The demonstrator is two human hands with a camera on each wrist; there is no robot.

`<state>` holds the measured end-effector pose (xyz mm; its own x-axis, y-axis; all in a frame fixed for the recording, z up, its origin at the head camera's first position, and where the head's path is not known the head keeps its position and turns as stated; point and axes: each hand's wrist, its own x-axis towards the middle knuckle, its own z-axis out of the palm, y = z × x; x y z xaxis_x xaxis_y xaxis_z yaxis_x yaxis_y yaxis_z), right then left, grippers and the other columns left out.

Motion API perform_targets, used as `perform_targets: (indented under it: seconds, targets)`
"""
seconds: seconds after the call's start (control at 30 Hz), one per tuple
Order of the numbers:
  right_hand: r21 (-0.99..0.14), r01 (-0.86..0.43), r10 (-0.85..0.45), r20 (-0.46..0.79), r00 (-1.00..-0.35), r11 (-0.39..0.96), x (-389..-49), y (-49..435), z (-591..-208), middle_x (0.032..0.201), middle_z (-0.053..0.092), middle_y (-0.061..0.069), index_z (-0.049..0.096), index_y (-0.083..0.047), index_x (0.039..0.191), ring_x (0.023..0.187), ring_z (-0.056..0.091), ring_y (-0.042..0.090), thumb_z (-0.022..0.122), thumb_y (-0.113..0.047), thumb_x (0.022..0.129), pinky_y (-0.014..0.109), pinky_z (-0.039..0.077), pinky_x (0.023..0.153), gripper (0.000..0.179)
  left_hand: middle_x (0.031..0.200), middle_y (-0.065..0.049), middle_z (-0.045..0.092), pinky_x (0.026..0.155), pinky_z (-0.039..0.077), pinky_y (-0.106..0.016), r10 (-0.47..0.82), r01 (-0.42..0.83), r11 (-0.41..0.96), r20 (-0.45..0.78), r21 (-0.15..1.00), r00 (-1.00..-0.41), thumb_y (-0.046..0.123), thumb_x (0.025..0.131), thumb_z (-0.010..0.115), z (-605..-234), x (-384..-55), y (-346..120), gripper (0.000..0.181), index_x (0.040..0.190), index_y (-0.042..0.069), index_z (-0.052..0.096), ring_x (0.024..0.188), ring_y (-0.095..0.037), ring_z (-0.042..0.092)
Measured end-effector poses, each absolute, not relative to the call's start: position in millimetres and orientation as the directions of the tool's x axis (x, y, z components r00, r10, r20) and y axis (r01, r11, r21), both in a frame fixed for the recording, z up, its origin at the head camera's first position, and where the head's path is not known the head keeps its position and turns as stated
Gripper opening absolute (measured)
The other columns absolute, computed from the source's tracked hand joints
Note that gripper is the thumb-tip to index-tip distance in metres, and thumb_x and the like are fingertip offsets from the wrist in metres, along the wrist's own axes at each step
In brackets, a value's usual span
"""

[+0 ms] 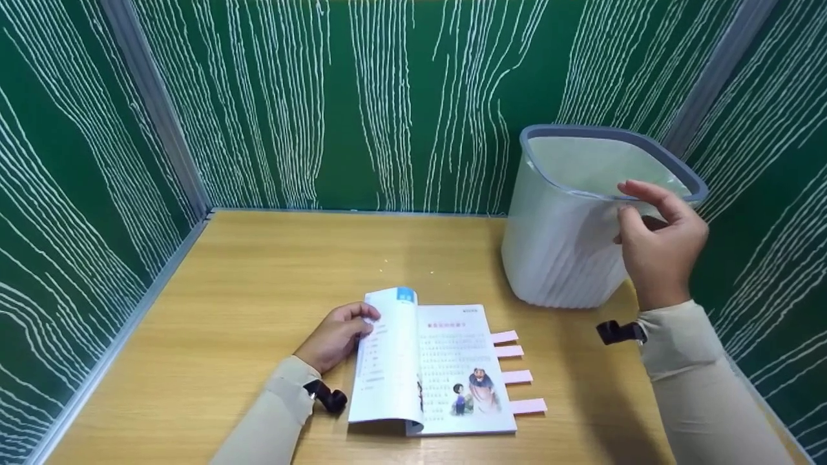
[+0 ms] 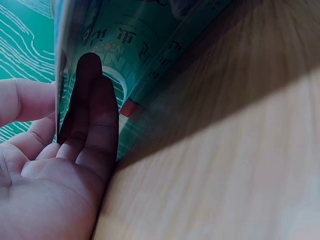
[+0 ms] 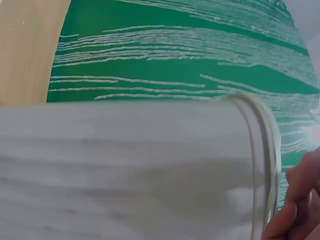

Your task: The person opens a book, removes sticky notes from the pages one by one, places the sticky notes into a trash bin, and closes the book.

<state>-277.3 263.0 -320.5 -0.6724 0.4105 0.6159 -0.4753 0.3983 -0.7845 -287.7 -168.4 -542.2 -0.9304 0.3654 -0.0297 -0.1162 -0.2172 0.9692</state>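
An open book (image 1: 449, 381) lies on the table, printed text on both pages and a drawing of two figures low on the right page. My left hand (image 1: 336, 339) grips its raised left side, thumb over the page; in the left wrist view, the fingers of the left hand (image 2: 65, 160) reach behind the cover. Pink paper tabs (image 1: 518, 376), several of them, stick out from the book's right edge. Over the near rim of a white bin (image 1: 562, 252) hovers my right hand (image 1: 665, 245), thumb and forefinger apart with nothing visible between them.
The bin has a grey rim (image 1: 581, 131) and stands at the back right of the wooden table (image 1: 258, 278). Green panels (image 1: 336, 129) with white wavy lines enclose the table at the back and sides. Tiny white specks (image 1: 431, 272) lie behind the book.
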Motion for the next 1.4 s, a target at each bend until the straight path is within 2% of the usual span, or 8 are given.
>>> perform_targets:
  seconds: [0.13, 0.23, 0.53, 0.87, 1.17, 1.4]
  targets:
    - [-0.736, -0.542, 0.405, 0.677, -0.615, 0.406, -269.3, 249.8, -326.3, 0.119, 0.072, 0.009, 0.076, -0.005, 0.117, 0.067, 0.067, 0.014, 0.065, -0.005, 0.096, 0.018, 0.057, 0.061, 0.024, 0.109, -0.008, 0.059, 0.082, 0.054, -0.030, 0.365, -0.121, -0.224, -0.032, 0.967, -0.931, -0.008, 0.091, 0.052, -542.3, -287.5, -167.7, 0.022, 0.110, 0.000, 0.059, 0.099, -0.019, 0.061]
    - [-0.731, -0.561, 0.384, 0.682, -0.622, 0.389, -264.1, 242.9, -335.0, 0.114, 0.071, 0.010, 0.075, -0.002, 0.113, 0.064, 0.064, 0.016, 0.063, -0.003, 0.096, 0.019, 0.057, 0.061, 0.021, 0.109, -0.008, 0.059, 0.082, 0.055, -0.030, 0.366, -0.125, -0.225, -0.035, 0.966, -0.930, -0.008, 0.091, 0.051, -542.3, -286.9, -167.8, 0.022, 0.110, 0.000, 0.059, 0.099, -0.019, 0.061]
    - [-0.790, -0.496, 0.363, 0.608, -0.706, 0.361, -271.4, 239.4, -381.8, 0.102, 0.071, 0.011, 0.075, 0.000, 0.102, 0.060, 0.061, 0.024, 0.063, -0.003, 0.096, 0.021, 0.056, 0.058, 0.014, 0.109, -0.009, 0.059, 0.084, 0.054, -0.030, 0.365, -0.102, -0.223, -0.014, 0.969, -0.931, -0.007, 0.091, 0.052, -541.6, -287.8, -167.6, 0.022, 0.111, -0.001, 0.060, 0.101, -0.020, 0.061]
    - [-0.884, -0.422, 0.333, 0.466, -0.820, 0.199, -268.6, 227.3, -432.2, 0.099, 0.074, 0.010, 0.075, 0.003, 0.102, 0.056, 0.060, 0.018, 0.065, 0.008, 0.091, 0.024, 0.053, 0.051, 0.016, 0.108, -0.008, 0.058, 0.083, 0.053, -0.030, 0.362, -0.099, -0.218, -0.014, 0.971, -0.932, -0.006, 0.090, 0.053, -542.5, -287.7, -168.7, 0.022, 0.112, -0.002, 0.060, 0.100, -0.020, 0.060]
    - [-0.961, -0.277, 0.277, 0.270, -0.922, 0.012, -260.3, 221.0, -468.7, 0.102, 0.072, 0.016, 0.070, 0.008, 0.108, 0.060, 0.057, 0.017, 0.058, 0.007, 0.095, 0.023, 0.051, 0.054, 0.018, 0.111, -0.010, 0.060, 0.084, 0.054, -0.030, 0.358, -0.111, -0.205, -0.031, 0.973, -0.933, -0.006, 0.090, 0.054, -541.8, -288.2, -168.4, 0.022, 0.111, -0.001, 0.060, 0.101, -0.020, 0.061]
    - [-0.994, -0.111, 0.204, 0.112, -0.973, 0.020, -264.1, 230.3, -493.2, 0.105, 0.075, 0.007, 0.066, 0.009, 0.119, 0.075, 0.063, 0.018, 0.059, -0.003, 0.099, 0.025, 0.053, 0.063, 0.024, 0.111, -0.009, 0.060, 0.084, 0.054, -0.030, 0.347, -0.105, -0.196, -0.031, 0.975, -0.937, -0.007, 0.090, 0.052, -543.2, -288.9, -168.1, 0.023, 0.111, -0.002, 0.059, 0.102, -0.020, 0.061]
